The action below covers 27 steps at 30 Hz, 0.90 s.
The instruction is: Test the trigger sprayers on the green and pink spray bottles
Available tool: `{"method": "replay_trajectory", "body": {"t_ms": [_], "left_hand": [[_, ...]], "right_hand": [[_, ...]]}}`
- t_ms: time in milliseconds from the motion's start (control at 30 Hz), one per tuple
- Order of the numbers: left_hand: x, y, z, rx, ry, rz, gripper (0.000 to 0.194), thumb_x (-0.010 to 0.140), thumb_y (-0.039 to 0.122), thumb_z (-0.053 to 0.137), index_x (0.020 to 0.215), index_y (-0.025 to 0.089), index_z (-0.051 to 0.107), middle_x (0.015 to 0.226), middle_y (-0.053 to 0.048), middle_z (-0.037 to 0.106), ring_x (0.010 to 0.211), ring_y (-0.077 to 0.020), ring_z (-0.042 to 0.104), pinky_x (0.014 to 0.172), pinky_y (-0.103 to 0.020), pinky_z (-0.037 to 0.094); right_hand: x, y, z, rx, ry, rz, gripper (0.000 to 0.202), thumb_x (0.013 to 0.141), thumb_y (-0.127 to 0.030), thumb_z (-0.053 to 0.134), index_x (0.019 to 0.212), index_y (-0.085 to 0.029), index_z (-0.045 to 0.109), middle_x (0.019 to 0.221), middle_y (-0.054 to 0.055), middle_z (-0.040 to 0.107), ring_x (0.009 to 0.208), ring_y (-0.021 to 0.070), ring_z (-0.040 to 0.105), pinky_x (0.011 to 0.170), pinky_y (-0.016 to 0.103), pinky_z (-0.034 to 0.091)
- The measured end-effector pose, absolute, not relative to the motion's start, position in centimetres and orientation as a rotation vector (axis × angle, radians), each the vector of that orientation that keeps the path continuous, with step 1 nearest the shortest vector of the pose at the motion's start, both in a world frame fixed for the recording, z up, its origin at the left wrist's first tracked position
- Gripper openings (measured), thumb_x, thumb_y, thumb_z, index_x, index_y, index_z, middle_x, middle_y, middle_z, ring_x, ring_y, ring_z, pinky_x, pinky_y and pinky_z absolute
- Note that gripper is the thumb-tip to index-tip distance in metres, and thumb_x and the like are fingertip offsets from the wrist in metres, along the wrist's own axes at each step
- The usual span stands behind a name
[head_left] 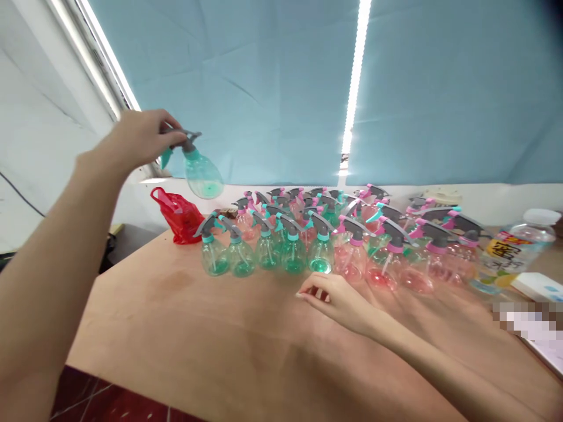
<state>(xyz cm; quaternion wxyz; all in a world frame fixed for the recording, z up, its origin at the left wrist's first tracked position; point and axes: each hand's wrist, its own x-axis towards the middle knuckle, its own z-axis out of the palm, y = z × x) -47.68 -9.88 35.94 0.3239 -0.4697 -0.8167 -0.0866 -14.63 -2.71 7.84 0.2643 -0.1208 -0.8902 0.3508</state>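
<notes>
Spray bottle (203, 176) of clear green plastic hangs from my left grip (145, 132) toward ten o'clock, and I have its grey head pinched between thumb and fingers. It tilts, base swung toward five o'clock, well clear of the worktop (185, 328); the teal part of its head pokes out below my fingers toward eight o'clock.

My right grip (332, 293) is at five o'clock, low over the worktop, loosely curled, with a gap showing between thumb and bent fingers. I cannot tell whether it touches the wood.

Just beyond that grip stand the green bottles (292, 255), upright in a front row from eight round to four o'clock, with teal collars and grey heads. The pink bottles (417, 272) carry the row on toward three o'clock, and more of both colours crowd behind, overlapping too much for me to count.

At nine o'clock, below the bottle I hold, a red plastic bag (182, 220) sits with its handle up. Out at three o'clock are a labelled drink bottle (512, 252) with a white cap and, just below it, a white box (536, 285). A blue sheet (264, 88) covers twelve o'clock, split at one by a bright strip of light (357, 76).
</notes>
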Motion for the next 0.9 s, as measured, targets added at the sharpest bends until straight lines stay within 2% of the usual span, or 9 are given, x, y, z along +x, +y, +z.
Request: {"method": "replay_trajectory", "body": {"t_ms": [100,167,233,367,533,667,733,800,900], "left_hand": [[-44.0,-12.6,34.6,-1.29,-1.918,-0.469,0.069,0.086,0.053,0.028,0.116,0.001,0.062,0.085,0.001,0.058,0.099,-0.0205,0.061,0.08,-0.044,0.038],[-40.6,-13.7,32.2,-1.413,-1.905,-0.594,0.057,0.081,0.056,0.047,0.109,0.011,0.069,0.074,0.005,0.063,0.078,-0.0131,0.064,0.08,-0.041,0.043],[-36.8,-14.2,28.7,-1.584,-1.992,-0.641,0.046,0.075,0.054,0.06,0.098,0.017,0.072,0.067,0.005,0.067,0.063,-0.0124,0.063,0.075,-0.035,0.047],[-29.4,-14.1,20.5,-2.226,-2.086,-0.822,0.014,0.084,0.038,0.063,0.089,0.027,0.07,0.082,0.005,0.075,0.071,-0.0149,0.068,0.066,-0.025,0.049],[-24.0,-12.6,15.2,-2.527,-1.987,-1.007,0.006,0.087,0.028,0.064,0.094,0.028,0.066,0.087,0.006,0.075,0.074,-0.0138,0.069,0.066,-0.023,0.049],[-23.0,-10.6,15.1,-2.521,-2.079,-1.18,0.021,0.087,0.039,0.063,0.104,0.028,0.061,0.085,0.004,0.074,0.066,-0.0154,0.067,0.064,-0.027,0.05],[-23.0,-9.8,14.6,-2.584,-2.144,-1.297,0.033,0.09,0.045,0.056,0.118,0.028,0.055,0.094,0.0,0.073,0.071,-0.0169,0.069,0.071,-0.03,0.053],[-23.2,-9.3,13.1,-2.619,-2.179,-1.482,0.043,0.091,0.049,0.052,0.128,0.027,0.047,0.111,-0.006,0.069,0.091,-0.0209,0.069,0.084,-0.036,0.053],[-23.3,-9.0,9.2,-2.649,-2.219,-1.703,0.057,0.083,0.052,0.06,0.129,0.024,0.043,0.137,-0.013,0.053,0.129,-0.0294,0.05,0.103,-0.046,0.044]], "right_hand": [[-13.6,-2.7,9.0,-0.364,-2.323,1.093,0.013,0.092,-0.033,0.058,0.089,-0.022,0.064,0.086,0.002,0.069,0.07,0.0131,0.063,0.062,0.027,0.052],[-12.9,-2.8,9.7,-0.401,-2.241,1.173,0.017,0.089,-0.038,0.061,0.095,-0.022,0.063,0.092,0.004,0.069,0.078,0.0155,0.065,0.066,0.03,0.055],[-12.2,-3.0,10.1,-0.414,-2.168,1.218,0.032,0.085,-0.042,0.066,0.11,-0.023,0.059,0.104,0.007,0.067,0.092,0.0193,0.065,0.077,0.036,0.056],[-10.6,-3.3,9.3,-0.38,-2.265,1.307,0.068,0.074,-0.042,0.077,0.132,-0.026,0.045,0.118,0.008,0.063,0.105,0.0234,0.061,0.089,0.043,0.052],[-8.2,-3.1,7.1,-0.487,-2.419,1.38,0.031,0.075,-0.039,0.076,0.097,-0.023,0.064,0.083,0.0,0.066,0.077,0.0194,0.064,0.068,0.034,0.054],[-5.9,-2.1,6.8,-0.543,-2.24,1.47,0.032,0.079,-0.034,0.072,0.107,-0.022,0.063,0.1,0.003,0.068,0.092,0.0218,0.065,0.08,0.037,0.053],[-4.9,-1.5,6.9,-0.585,-2.19,1.482,0.029,0.079,-0.035,0.072,0.103,-0.02,0.065,0.1,0.004,0.07,0.093,0.0229,0.066,0.083,0.039,0.053],[-4.1,-1.0,6.9,-0.651,-2.169,1.432,0.03,0.078,-0.037,0.073,0.101,-0.02,0.066,0.1,0.005,0.071,0.094,0.0241,0.067,0.083,0.04,0.053],[-3.3,-0.5,6.6,-0.661,-2.183,1.283,0.034,0.077,-0.036,0.075,0.106,-0.021,0.067,0.102,0.006,0.072,0.097,0.0254,0.067,0.085,0.041,0.053]]}}
